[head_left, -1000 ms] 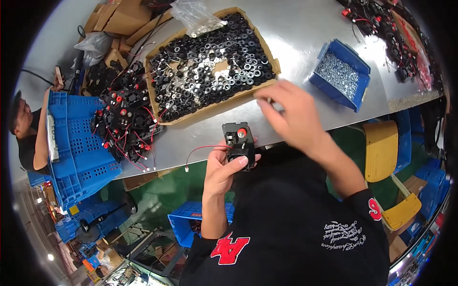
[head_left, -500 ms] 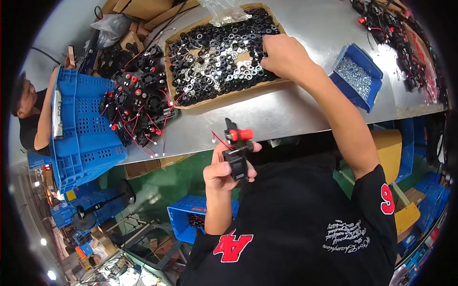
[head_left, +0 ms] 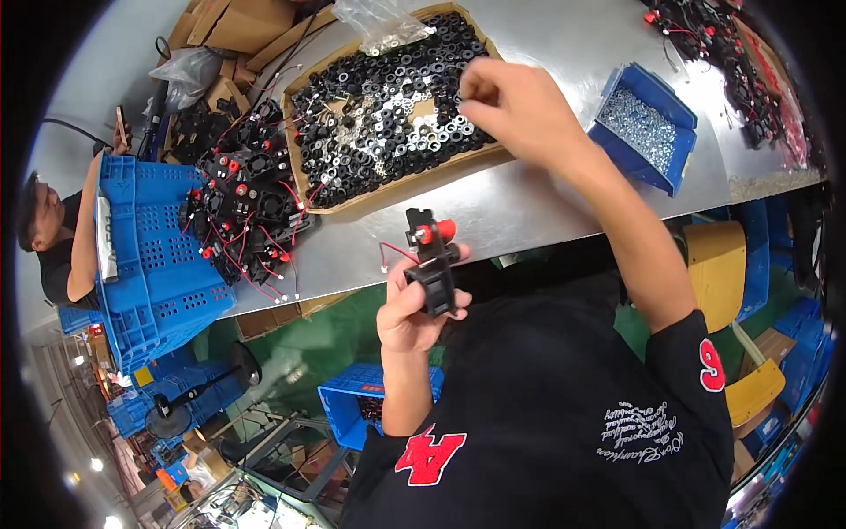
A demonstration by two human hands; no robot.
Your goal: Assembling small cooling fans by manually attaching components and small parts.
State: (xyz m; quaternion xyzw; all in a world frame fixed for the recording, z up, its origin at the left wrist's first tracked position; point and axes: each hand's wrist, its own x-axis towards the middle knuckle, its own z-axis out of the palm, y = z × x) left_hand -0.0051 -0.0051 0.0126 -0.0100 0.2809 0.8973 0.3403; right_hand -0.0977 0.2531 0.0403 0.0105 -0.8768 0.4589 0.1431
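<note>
My left hand (head_left: 404,319) grips a black plastic fan assembly (head_left: 431,280) over the near edge of the metal table. The assembly carries a red cylindrical part (head_left: 443,232), and a thin red wire with a white plug dangles beside it. Above the right side of a shallow cardboard tray (head_left: 410,183) is my right hand (head_left: 533,115), its thumb and fingers curled together; anything between them is too small to make out. Black rings, pale washers and nuts (head_left: 401,110) fill the tray in a loose layer.
A blue bin (head_left: 682,157) of small silvery fasteners stands right of the tray. Similar fan assemblies (head_left: 242,198) are heaped on the left, beside a blue crate (head_left: 159,220) and another person (head_left: 66,238). More wired assemblies (head_left: 714,48) lie at far right. A clear bag (head_left: 379,22) overlaps the tray.
My right hand has lifted from the parts in the tray, with its fingers drawn together. The fan assembly in my left hand has turned slightly. The whole view has shifted a little.
</note>
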